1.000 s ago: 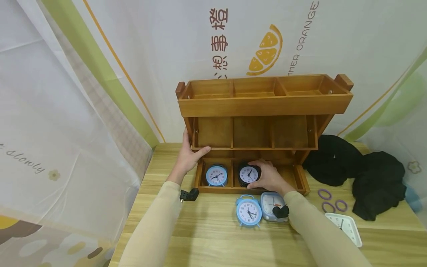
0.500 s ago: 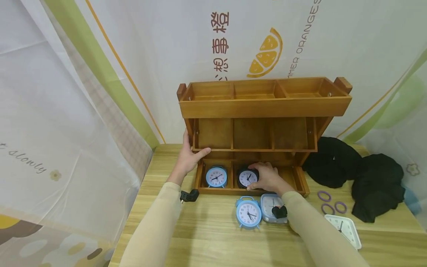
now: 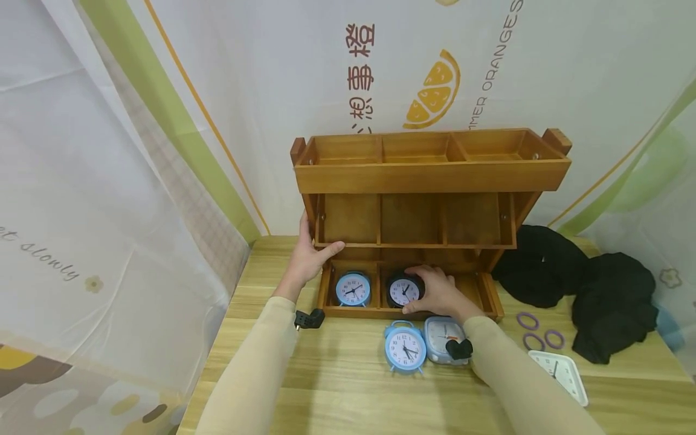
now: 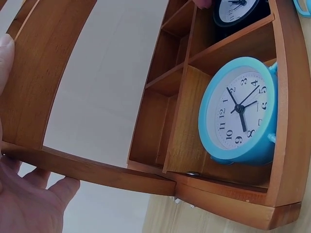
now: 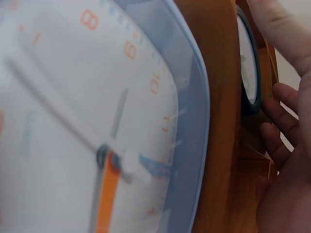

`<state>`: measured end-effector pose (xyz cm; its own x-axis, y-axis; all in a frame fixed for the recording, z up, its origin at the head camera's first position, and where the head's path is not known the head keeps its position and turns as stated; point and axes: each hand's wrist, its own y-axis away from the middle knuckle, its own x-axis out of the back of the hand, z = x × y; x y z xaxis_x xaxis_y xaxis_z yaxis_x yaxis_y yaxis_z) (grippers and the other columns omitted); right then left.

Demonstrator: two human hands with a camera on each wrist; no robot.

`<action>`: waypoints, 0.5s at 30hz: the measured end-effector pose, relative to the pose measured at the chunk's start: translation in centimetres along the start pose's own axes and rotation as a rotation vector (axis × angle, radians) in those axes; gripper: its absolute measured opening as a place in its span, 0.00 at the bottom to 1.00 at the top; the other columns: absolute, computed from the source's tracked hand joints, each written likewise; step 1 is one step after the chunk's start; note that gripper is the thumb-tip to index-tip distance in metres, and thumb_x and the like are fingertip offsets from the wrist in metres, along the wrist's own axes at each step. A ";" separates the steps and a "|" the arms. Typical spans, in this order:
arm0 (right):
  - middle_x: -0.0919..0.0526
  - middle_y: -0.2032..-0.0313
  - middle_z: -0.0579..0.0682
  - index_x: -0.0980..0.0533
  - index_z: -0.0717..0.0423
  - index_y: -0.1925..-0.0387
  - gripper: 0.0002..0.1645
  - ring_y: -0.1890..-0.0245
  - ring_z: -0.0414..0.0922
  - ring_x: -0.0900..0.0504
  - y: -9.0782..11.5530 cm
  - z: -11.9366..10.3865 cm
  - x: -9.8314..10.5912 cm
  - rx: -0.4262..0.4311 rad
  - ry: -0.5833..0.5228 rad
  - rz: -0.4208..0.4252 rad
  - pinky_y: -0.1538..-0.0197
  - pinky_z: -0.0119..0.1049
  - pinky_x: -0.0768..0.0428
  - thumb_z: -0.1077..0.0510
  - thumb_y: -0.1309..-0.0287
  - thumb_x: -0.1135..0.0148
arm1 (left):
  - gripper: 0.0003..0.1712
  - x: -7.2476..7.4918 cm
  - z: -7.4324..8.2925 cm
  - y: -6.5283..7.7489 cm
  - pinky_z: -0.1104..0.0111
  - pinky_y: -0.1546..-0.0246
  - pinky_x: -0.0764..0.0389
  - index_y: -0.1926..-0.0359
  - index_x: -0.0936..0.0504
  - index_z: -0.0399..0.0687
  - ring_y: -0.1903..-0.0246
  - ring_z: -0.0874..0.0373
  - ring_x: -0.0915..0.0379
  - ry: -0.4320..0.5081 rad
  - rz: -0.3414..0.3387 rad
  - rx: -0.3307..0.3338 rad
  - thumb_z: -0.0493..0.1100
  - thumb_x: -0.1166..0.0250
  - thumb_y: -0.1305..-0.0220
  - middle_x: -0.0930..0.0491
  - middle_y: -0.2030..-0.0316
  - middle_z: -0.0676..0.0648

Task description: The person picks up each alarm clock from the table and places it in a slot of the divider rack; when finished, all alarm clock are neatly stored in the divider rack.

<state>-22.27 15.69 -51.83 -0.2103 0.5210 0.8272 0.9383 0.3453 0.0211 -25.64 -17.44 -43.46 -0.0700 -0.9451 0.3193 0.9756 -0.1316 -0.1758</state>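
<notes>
backdrop: white printed curtain [image 3: 304, 78] hangs behind your wooden table [image 3: 326, 393].
wooden box [image 3: 435, 176]: its tiers stand opened out above one another, so you can reach the lowest from the front.
left hand [image 3: 306, 260]: your grip closes on the box's left side, probably to steady the raised tiers.
right hand [image 3: 439, 291]: your grip curls about the black clock [image 3: 404, 291], thumb at its lower edge, fingers over its top, likely to set its position; you cannot tell how firmly it presses.
black clock's place: lowest tier, just right of the divider, dial facing you.
blue clock [image 3: 353, 289]: occupies the left compartment, the divider parting it from the black one.
table front: the footed clock [image 3: 405, 348] and the square clock [image 3: 443, 338] sit side by side before the box, within your easy reach.
right side: purple rings [image 3: 528, 321], a white clock [image 3: 560, 374] and black cloth [image 3: 544, 266] lie beyond your right arm.
left wrist view: you see fingers hooked under the wooden side strip, which the head view hides, and the blue clock's feet toward the front wall.
right wrist view: you see fingertips close by the black clock's rim, and the square clock's orange numerals up close.
</notes>
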 end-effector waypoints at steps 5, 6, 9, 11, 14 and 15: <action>0.27 0.31 0.62 0.28 0.53 0.29 0.59 0.34 0.69 0.31 1.0 -0.5 0.5 0.053 -0.036 0.029 0.44 0.69 0.38 0.39 0.61 0.12 | 0.67 0.0 -0.3 -0.2 0.48 0.21 0.52 0.16 0.71 0.70 0.18 0.49 0.62 -0.007 0.008 -0.007 0.50 0.25 0.34 0.60 0.17 0.50; 0.26 0.32 0.61 0.29 0.53 0.28 0.59 0.35 0.67 0.30 1.2 -0.6 0.6 0.062 -0.035 0.030 0.44 0.68 0.38 0.40 0.61 0.12 | 0.67 0.0 -0.3 -0.1 0.48 0.21 0.52 0.16 0.71 0.69 0.18 0.49 0.61 -0.011 0.008 -0.006 0.51 0.25 0.34 0.60 0.17 0.49; 0.24 0.34 0.59 0.29 0.53 0.28 0.60 0.37 0.64 0.29 2.0 -1.0 0.6 0.086 -0.048 0.026 0.45 0.65 0.39 0.40 0.61 0.12 | 0.67 0.0 -0.2 -0.1 0.48 0.21 0.51 0.16 0.70 0.70 0.19 0.49 0.61 -0.014 0.006 0.000 0.51 0.25 0.34 0.59 0.17 0.49; 0.24 0.34 0.56 0.29 0.52 0.27 0.61 0.37 0.61 0.28 2.6 -1.4 0.5 0.097 -0.062 0.020 0.45 0.63 0.41 0.39 0.62 0.12 | 0.67 0.0 -0.2 0.0 0.48 0.22 0.50 0.16 0.70 0.70 0.19 0.48 0.60 -0.012 0.007 0.003 0.52 0.25 0.34 0.59 0.17 0.49; 0.24 0.34 0.54 0.29 0.53 0.27 0.63 0.38 0.58 0.29 3.9 -2.2 0.3 0.129 -0.074 0.016 0.46 0.61 0.42 0.36 0.63 0.12 | 0.67 -0.1 -0.2 0.2 0.47 0.22 0.50 0.16 0.70 0.70 0.19 0.48 0.60 -0.020 0.010 0.008 0.52 0.25 0.34 0.59 0.17 0.49; 0.24 0.34 0.54 0.29 0.53 0.27 0.63 0.38 0.57 0.29 4.4 -2.5 0.1 0.138 -0.072 0.014 0.46 0.60 0.42 0.36 0.63 0.12 | 0.68 -0.1 -0.3 0.3 0.47 0.22 0.51 0.16 0.70 0.70 0.19 0.48 0.60 -0.026 0.011 0.012 0.53 0.25 0.34 0.59 0.16 0.49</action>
<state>-17.52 15.32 -50.23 -0.2214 0.5796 0.7842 0.8957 0.4389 -0.0715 -25.40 -17.51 -43.79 -0.0535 -0.9384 0.3414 0.9788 -0.1170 -0.1682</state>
